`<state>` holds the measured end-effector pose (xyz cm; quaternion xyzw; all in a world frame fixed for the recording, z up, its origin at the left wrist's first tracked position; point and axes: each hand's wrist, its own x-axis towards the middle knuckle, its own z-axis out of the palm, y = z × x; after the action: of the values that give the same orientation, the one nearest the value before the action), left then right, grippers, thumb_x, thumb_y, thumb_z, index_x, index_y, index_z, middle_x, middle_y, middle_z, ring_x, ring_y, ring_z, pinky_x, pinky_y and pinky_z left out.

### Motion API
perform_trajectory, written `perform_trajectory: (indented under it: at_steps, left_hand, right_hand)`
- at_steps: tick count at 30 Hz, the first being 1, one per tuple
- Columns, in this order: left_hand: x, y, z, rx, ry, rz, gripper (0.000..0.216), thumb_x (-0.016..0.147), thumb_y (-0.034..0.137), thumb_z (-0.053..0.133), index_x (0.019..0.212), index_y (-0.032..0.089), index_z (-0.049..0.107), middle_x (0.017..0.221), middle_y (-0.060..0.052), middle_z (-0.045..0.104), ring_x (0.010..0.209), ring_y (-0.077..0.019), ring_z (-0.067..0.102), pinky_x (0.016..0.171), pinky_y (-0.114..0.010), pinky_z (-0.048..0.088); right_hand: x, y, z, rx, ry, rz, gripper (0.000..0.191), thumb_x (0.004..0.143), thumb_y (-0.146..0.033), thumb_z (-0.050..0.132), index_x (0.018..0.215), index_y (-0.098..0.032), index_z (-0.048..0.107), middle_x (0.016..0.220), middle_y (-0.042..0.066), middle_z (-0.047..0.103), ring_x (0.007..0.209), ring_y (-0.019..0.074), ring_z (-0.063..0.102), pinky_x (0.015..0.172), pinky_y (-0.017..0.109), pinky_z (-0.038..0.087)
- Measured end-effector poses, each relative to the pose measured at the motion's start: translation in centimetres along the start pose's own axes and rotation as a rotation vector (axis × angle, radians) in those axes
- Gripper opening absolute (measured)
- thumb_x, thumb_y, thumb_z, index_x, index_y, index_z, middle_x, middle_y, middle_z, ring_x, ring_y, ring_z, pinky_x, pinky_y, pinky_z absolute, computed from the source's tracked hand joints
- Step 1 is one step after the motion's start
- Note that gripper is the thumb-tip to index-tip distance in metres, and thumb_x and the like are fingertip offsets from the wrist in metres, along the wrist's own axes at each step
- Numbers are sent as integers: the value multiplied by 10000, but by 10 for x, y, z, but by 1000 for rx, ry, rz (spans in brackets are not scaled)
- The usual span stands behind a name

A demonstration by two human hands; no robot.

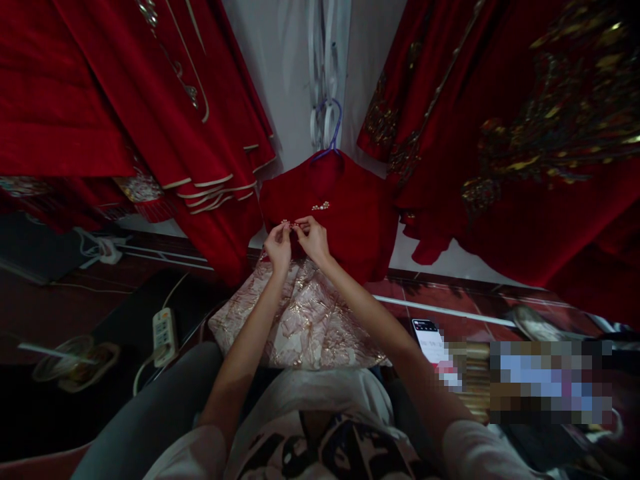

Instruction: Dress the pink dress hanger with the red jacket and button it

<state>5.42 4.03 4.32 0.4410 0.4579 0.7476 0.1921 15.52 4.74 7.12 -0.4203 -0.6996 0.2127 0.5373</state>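
A red top (357,227) hangs in front of me on a purple hanger (334,133). Over its lower left part, my left hand (279,245) pinches a small pearl-beaded ornament (285,222) between thumb and fingers. Close beside it, my right hand (314,240) is closed in a pinch on the other end of the same beaded piece; the exact grip is too small to make out. A second pearl-beaded ornament (321,207) sits on the garment's chest, just above my right fingers. Under my forearms, a pink-and-gold brocade cloth (300,333) covers my lap.
Red gold-trimmed garments (200,113) hang at left, and red embroidered ones (500,220) at right. A power strip (165,337) and a plastic cup (65,357) with a straw are at lower left. At right lies a lit phone (427,340) near a pale rod (445,311).
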Motion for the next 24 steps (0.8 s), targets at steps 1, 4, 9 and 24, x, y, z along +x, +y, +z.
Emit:
perform_trajectory:
  at_steps: [1,4,9,24]
  left_hand:
    - [0,1,0,-6,-2,-9,310,793,392,652,941,122,691,958,-113,722,880,-173,681,889,-339,527]
    - [1,4,0,-8,-21,-28,319,750,381,701,928,116,695,928,-109,728,834,-169,688,846,-322,543]
    - [2,6,-4,58,-8,11,300,771,387,677,902,119,700,893,-101,731,800,-165,690,784,-299,552]
    - [42,1,-37,58,-451,-126,425,632,477,768,867,126,717,926,-114,739,837,-202,688,865,-371,539]
  right_hand:
    - [1,0,0,-6,-3,-10,82,873,-215,551,937,-179,587,900,31,683,778,131,651,748,238,511]
    - [2,1,1,-41,-18,-27,74,870,-211,553,923,-184,598,894,28,683,773,137,653,743,244,510]
    - [4,0,0,-50,-61,-5,95,872,-271,573,901,-198,626,893,20,691,743,135,660,720,244,515]
    - [1,-1,6,-71,5,10,124,876,-236,570,937,-182,662,956,38,691,775,137,664,781,261,521]
